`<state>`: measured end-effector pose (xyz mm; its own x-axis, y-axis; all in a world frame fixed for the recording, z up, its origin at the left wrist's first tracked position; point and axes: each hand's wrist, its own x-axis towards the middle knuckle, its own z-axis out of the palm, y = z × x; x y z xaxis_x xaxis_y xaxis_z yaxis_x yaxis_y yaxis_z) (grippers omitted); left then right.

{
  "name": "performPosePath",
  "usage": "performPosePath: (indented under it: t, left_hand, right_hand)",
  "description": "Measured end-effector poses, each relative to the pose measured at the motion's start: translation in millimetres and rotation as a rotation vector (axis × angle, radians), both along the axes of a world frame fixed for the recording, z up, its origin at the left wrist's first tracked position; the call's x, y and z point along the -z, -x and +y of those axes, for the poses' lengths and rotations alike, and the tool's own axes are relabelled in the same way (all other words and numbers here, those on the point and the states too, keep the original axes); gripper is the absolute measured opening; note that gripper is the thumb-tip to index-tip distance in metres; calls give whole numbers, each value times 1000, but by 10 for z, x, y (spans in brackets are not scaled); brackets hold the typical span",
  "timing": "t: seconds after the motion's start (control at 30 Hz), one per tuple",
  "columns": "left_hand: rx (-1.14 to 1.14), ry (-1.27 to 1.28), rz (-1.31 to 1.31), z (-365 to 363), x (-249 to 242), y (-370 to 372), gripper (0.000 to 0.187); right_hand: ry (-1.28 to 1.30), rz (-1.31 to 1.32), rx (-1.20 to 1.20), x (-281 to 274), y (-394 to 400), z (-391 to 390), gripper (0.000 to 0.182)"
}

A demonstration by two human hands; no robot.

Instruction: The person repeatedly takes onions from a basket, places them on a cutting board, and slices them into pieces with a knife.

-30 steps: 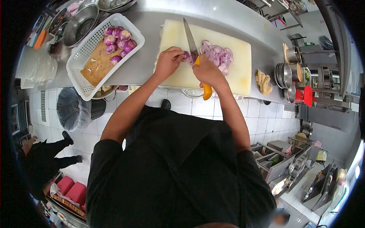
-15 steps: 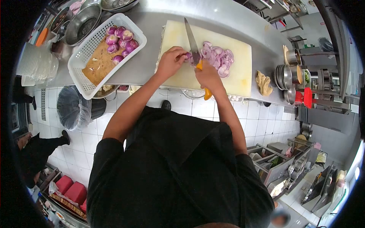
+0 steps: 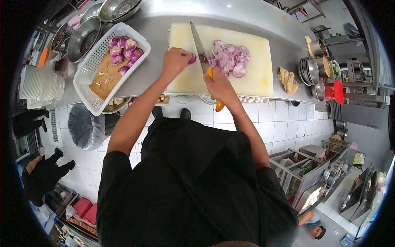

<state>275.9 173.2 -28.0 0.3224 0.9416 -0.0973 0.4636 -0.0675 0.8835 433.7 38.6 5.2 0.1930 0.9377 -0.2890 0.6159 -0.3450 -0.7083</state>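
Note:
On the pale cutting board (image 3: 259,86), my right hand (image 3: 219,84) is closed round the orange handle of a long knife (image 3: 198,41), whose blade points away and slightly left. Purple onion slices (image 3: 230,59) lie in a pile to the right of the blade, some against it. My left hand (image 3: 176,61) is over the board's left part, fingers pinched on a small onion piece (image 3: 192,59), apart from the blade. A white perforated basket (image 3: 92,101) at the left holds several whole purple onions (image 3: 117,51) and brown skins.
Metal bowls (image 3: 84,39) stand behind the basket, stacked plastic containers (image 3: 39,84) at far left. A crumpled yellowish cloth (image 3: 287,80) and metal bowls (image 3: 308,72) are right of the board. A lined bin (image 3: 86,125) stands below; other people are at lower left and lower right.
My left hand has moved left with the onion piece, away from the blade. The knife has shifted a little left, next to the sliced pile. A person's head and arm now show at lower right.

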Motion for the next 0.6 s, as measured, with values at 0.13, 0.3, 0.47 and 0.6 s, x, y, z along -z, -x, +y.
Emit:
performPosePath:
  t: [0.13,0.3,0.47,0.6]
  left_hand:
    - [-122,-31,-84,-160,134,-90,24]
    - [-160,-82,-123,-231,103,-106,23]
    - [-182,-89,-169,-280,98,-137,22]
    - [-157,-172,-235,-271,170,-100,21]
  right_hand:
    - [108,-36,-25,-329,57,-27,34]
    - [216,31,15,-644,163,16,34]
    - [-23,-67,-8,66,168,199,31]
    - [175,17,-9,-399,102,233,35]
